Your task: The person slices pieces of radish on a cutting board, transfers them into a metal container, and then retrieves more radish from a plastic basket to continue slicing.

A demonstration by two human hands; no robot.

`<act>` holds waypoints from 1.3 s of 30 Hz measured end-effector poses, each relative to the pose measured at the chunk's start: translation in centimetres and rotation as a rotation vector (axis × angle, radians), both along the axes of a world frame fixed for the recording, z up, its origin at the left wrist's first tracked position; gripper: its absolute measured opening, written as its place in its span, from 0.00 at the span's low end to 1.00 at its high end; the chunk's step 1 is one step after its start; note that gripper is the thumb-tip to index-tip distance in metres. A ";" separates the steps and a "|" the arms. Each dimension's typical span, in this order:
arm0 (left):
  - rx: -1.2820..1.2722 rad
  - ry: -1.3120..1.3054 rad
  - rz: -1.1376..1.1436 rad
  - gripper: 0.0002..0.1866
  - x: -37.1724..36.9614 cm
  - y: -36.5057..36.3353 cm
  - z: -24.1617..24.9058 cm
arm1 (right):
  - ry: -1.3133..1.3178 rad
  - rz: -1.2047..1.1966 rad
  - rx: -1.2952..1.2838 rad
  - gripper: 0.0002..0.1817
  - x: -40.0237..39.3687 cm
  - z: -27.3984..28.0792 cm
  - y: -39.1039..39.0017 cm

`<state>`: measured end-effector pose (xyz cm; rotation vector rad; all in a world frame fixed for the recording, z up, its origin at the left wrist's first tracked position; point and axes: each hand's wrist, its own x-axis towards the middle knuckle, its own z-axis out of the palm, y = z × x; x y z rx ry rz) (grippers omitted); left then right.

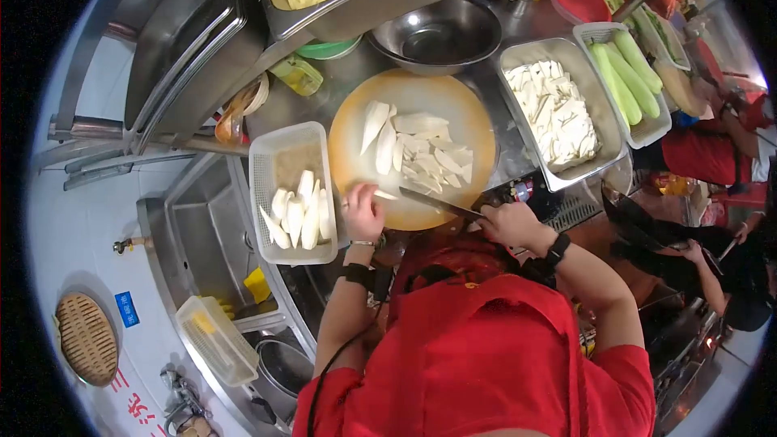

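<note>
My right hand (511, 225) is wrapped round the handle of a kitchen knife (437, 203), its blade lying low across the near part of a round cutting board (352, 125). My left hand (363, 212) is at the board's near left edge, fingers curled on a white vegetable piece (384, 194) whose tip points towards the blade. Farther up the board lie whole white tapered stems (375, 124) and a spread of thin white slices (433, 163). Left of the board, a white plastic basket (257, 162) holds more white stems (303, 210).
A metal tray (571, 176) of cut white pieces and a basket of pale green gourds (623, 77) stand right. Behind the board are a steel bowl (437, 32) and a pan (372, 8) of yellow strips. A sink (194, 226) is left; co-workers (712, 154) stand far right.
</note>
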<state>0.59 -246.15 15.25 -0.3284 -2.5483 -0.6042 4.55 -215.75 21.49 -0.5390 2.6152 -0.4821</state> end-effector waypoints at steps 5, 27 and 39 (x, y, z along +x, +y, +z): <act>0.044 -0.241 -0.159 0.11 -0.1 1.2 -0.4 | 0.038 -0.080 0.036 0.16 -0.8 0.1 -0.1; 0.216 -0.069 -0.168 0.05 1.2 4.7 -1.8 | 0.073 -0.009 0.016 0.14 0.3 -0.5 -1.1; 0.210 -0.062 -0.159 0.07 1.4 4.7 -2.3 | 0.083 -0.001 0.024 0.13 0.2 -0.7 -2.5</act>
